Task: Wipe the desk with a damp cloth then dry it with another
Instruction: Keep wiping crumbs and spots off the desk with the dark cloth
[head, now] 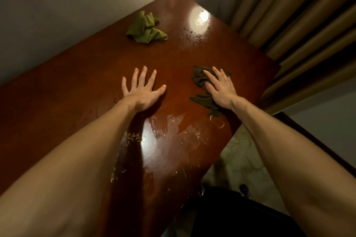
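A person is leaning over a reddish-brown wooden desk [96,75] with both bare arms stretched forward. The left hand [143,90] is lying flat on the bare wood near the middle of the desk, fingers spread wide apart and thumb out to the side, gripping nothing. The right hand [221,87] is pressing palm-down on a dark green cloth [202,100] close to the desk's right edge; the fingers are lying extended and slightly apart on top of the fabric rather than curled around it, and the cloth is bunching out beyond the fingertips and trailing back under the wrist. A second, lighter green cloth [146,29] is sitting crumpled on the far part of the desk near the wall [57,5], well apart from both hands. The surface between the arms and toward the far end is shining with wet streaks and reflecting a bright light [200,19]. Small pale and orange specks [134,136] are lying scattered on the near part of the desk, possibly crumbs or shavings, though they are too small to identify. Beige curtains [298,15] are hanging to the right of the desk.
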### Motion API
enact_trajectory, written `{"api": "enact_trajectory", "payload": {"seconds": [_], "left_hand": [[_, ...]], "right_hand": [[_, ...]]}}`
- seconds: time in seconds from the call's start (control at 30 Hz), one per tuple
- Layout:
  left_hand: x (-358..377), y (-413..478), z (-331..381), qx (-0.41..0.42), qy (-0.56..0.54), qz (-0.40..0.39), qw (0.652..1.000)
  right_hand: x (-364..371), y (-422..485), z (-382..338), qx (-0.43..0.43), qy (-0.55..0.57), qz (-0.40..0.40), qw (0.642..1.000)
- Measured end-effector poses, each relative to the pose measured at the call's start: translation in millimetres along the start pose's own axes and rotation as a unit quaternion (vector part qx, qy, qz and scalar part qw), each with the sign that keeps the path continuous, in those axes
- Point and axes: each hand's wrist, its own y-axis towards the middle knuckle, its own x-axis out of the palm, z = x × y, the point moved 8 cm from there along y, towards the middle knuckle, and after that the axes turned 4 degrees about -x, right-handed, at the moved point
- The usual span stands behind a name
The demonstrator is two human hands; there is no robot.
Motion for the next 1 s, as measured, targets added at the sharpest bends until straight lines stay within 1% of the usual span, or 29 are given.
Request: {"api": "enact_trajectory", "payload": {"seconds": [0.1,0.2,0.37,0.5,0.67,0.73,0.87,1.0], "left_hand": [[-1.4,0.1,1.4,0.002,-0.007,-0.018,1.000],[-2.1,-0.7,0.8,0.002,-0.016,-0.026,1.000],[-3.0,-2.6,1.5,0.007,-0.009,-0.034,0.999],[-3.5,-4.4,2.0,0.003,-0.005,-0.040,0.999],[-4.4,-5.5,3.5,-0.003,-0.005,-0.043,0.999],[-4.6,-6.1,4.1,-0.005,-0.004,-0.047,0.999],[-6.6,-6.9,4.2,-0.006,-0.007,-0.045,0.999],[-6.6,-5.4,2.5,-0.011,-0.017,-0.042,0.999]], "right_hand": [[-6.2,-18.2,28.0,0.047,0.032,0.014,0.998],[-5.3,-39.5,44.5,0.083,0.073,0.048,0.993],[3.9,-79.1,54.6,0.129,0.112,0.092,0.981],[31.9,-114.8,23.7,0.166,0.083,0.123,0.975],[61.2,-147.5,-39.6,0.238,0.032,0.198,0.950],[69.3,-147.4,-67.2,0.234,0.038,0.195,0.952],[89.1,-135.0,-128.6,0.198,0.056,0.175,0.963],[81.4,-98.4,-145.8,0.161,0.098,0.164,0.968]]}}
